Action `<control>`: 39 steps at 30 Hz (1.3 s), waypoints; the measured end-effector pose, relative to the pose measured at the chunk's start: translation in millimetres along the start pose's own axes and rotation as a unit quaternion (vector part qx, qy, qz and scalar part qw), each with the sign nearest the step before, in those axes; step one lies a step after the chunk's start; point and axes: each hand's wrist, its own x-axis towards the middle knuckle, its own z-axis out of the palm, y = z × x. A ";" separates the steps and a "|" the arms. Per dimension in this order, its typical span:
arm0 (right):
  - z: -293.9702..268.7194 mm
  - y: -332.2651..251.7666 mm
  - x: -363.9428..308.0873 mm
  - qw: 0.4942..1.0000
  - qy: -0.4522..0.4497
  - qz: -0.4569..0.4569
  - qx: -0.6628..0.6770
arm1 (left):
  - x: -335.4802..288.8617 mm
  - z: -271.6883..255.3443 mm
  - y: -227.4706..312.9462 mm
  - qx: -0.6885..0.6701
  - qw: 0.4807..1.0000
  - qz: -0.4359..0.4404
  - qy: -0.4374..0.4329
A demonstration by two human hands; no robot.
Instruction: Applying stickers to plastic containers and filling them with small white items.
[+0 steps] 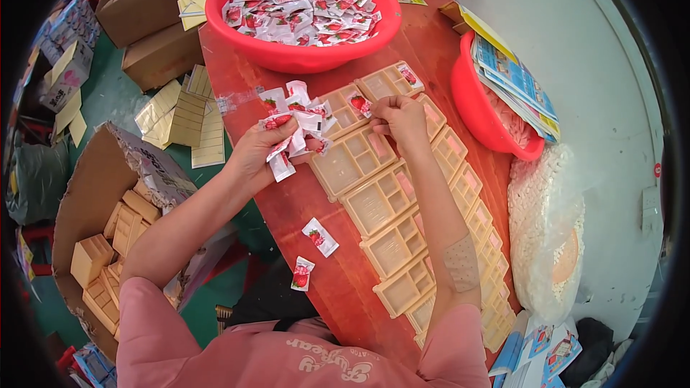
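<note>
A loose bunch of small white sachets printed with red strawberries is gripped in my left hand. My right hand is closed in a pinch at the edge of one strawberry sachet, over a compartment of a beige plastic tray. More of these divided trays run in overlapping rows down the table, several with pink pieces in a small compartment. Another sachet lies in the farthest tray. Two loose sachets, one upper and one lower, rest on the table nearer me.
At the far end of the red table stands a red basin heaped with sachets. A smaller red basin at the right holds printed sheets. Left of the table, an open carton contains beige trays. A bulging plastic bag sits beside the wall.
</note>
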 end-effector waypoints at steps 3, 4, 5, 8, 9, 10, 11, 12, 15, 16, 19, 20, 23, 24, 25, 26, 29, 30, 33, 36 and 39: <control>4.0 -5.2 -11.0 0.975 0.030 -0.066 -0.210 | -2.2 -5.8 -4.5 -0.003 1.000 -0.013 -0.007; 2.8 -0.5 -9.7 0.953 0.059 -0.121 -0.270 | -1.2 -6.8 -6.3 -0.001 1.000 -0.018 -0.005; -3.4 1.7 -13.3 0.963 0.044 -0.115 -0.239 | 1.5 -9.9 -9.2 -0.001 1.000 -0.019 -0.018; 0.9 -10.2 -45.6 0.986 -0.068 -0.081 -0.127 | 0.1 -15.5 -8.3 -0.005 0.999 0.033 -0.004; 1.1 -20.6 -65.5 0.982 -0.126 -0.078 -0.115 | -1.8 -16.8 -1.5 -0.004 0.998 0.032 -0.051; 2.3 -27.9 -89.3 0.970 -0.178 -0.068 -0.153 | -5.6 -13.1 6.3 0.009 0.999 0.020 -0.048; 7.2 -29.2 -112.3 0.961 -0.209 -0.021 -0.179 | -6.0 -14.5 9.1 0.002 0.998 0.033 -0.054; 15.1 -28.5 -132.3 0.949 -0.240 0.021 -0.203 | -8.6 -16.4 12.9 0.002 0.998 0.037 -0.050; 32.5 -2.5 -172.4 0.924 -0.171 -0.116 -0.322 | -14.4 -20.1 13.6 0.004 0.998 0.036 -0.044; 36.5 4.5 -180.4 0.903 -0.139 -0.144 -0.380 | -14.6 -20.2 12.0 0.005 0.999 0.032 -0.043; 48.8 17.5 -194.3 0.889 -0.080 -0.145 -0.427 | -18.5 -16.5 5.2 0.008 0.999 0.016 -0.031; 51.0 14.3 -196.5 0.887 -0.080 -0.129 -0.436 | -20.5 -13.7 5.5 0.015 0.999 0.013 -0.028; 49.8 15.2 -201.4 0.881 -0.088 -0.155 -0.438 | -20.3 -16.9 1.5 0.028 0.998 0.022 -0.050; 48.0 18.0 -200.3 0.895 -0.091 -0.157 -0.407 | -21.5 -18.8 2.9 0.026 0.998 0.017 -0.055; 45.8 18.8 -198.4 0.908 -0.097 -0.160 -0.375 | -23.3 -20.6 3.2 0.024 0.999 0.018 -0.043; 42.8 15.2 -195.3 0.925 -0.099 -0.135 -0.341 | -24.3 -21.7 3.7 0.022 0.999 0.020 -0.031; 23.2 7.6 -174.9 0.957 -0.038 -0.103 -0.270 | -26.2 -23.4 7.4 0.008 1.000 0.011 -0.018; 14.7 9.2 -161.0 0.947 -0.001 -0.161 -0.277 | -27.9 -21.5 8.2 -0.002 1.000 0.017 -0.010; 1.2 1.6 -122.1 0.887 0.081 -0.295 -0.346 | -27.0 -18.4 10.1 -0.001 1.000 0.009 -0.003; -5.6 12.9 -88.6 0.819 0.150 -0.394 -0.390 | -26.9 -15.7 10.3 -0.004 1.000 0.009 -0.012; -9.1 19.4 -75.0 0.736 0.106 -0.455 -0.490 | -26.1 -18.8 10.2 0.000 1.000 0.011 -0.006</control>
